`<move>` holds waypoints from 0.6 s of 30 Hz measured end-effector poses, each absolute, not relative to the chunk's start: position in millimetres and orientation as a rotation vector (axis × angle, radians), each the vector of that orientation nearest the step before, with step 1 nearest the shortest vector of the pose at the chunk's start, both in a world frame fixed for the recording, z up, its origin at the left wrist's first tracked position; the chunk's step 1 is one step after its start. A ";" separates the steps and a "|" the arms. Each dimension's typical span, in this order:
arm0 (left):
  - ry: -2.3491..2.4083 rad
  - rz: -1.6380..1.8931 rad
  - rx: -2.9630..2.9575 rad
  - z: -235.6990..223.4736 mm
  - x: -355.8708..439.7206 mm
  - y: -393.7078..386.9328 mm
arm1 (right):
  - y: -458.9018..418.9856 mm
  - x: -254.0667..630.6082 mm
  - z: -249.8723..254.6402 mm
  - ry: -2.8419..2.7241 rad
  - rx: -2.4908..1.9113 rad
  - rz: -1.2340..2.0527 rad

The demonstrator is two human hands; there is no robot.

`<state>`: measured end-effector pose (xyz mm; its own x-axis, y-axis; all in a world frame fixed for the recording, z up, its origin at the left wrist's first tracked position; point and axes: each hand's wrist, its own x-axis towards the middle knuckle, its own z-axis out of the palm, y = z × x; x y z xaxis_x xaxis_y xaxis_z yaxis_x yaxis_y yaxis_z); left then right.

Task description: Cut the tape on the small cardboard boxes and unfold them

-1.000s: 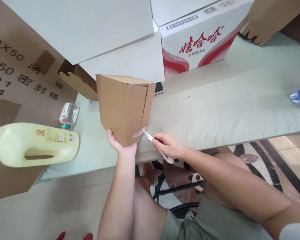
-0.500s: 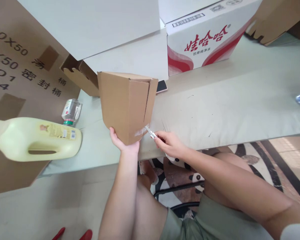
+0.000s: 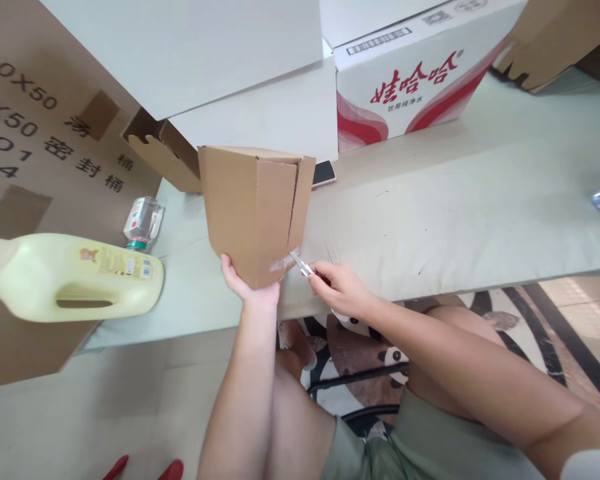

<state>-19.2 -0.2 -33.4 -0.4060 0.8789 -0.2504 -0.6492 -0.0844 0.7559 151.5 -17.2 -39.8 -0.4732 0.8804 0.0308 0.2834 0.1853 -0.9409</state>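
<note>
A brown cardboard box (image 3: 235,213) stands tilted up over the near part of the table. My left hand (image 3: 250,287) grips its lower end from below, thumb on the left face. Between the fingers of my right hand (image 3: 337,287) is a utility knife (image 3: 304,269). Its blade tip touches the box's right side low down, at a strip of clear tape (image 3: 280,264). Above the tip, a dark slit runs along the box's seam towards the top. The palm side of my left hand is hidden by the box.
A pale yellow jug (image 3: 35,277) and a small clear bottle (image 3: 143,223) lie at left on the cloth-covered table (image 3: 405,207). White cartons (image 3: 265,113) form a wall behind, with a phone (image 3: 324,174) at their foot. Another brown box (image 3: 167,157) sits behind left.
Almost nothing differs. The view has shifted very slightly, and the box leans a touch differently; both hands keep their grip, with the knife tip at the same spot.
</note>
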 end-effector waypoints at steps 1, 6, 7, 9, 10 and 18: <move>1.016 1.730 0.318 -33.2 -19.0 -0.3 | -17.4 151.6 -39.8 -1.866 -1.093 1.293; 1.028 1.738 0.270 -30.2 -16.1 -0.4 | -18.0 151.9 -39.4 -1.862 -1.096 1.285; 1.028 1.739 0.280 -29.8 -15.5 -0.4 | -17.9 151.9 -39.2 -1.862 -1.095 1.284; 1.026 1.740 0.317 -29.7 -14.9 -0.3 | -17.6 151.8 -38.8 -1.862 -1.101 1.286; 1.025 1.745 0.331 -29.8 -14.8 -0.2 | -17.4 151.8 -38.7 -1.863 -1.108 1.287; 1.033 1.761 0.381 -31.7 -16.2 0.4 | -15.9 153.1 -40.0 -1.874 -1.138 1.288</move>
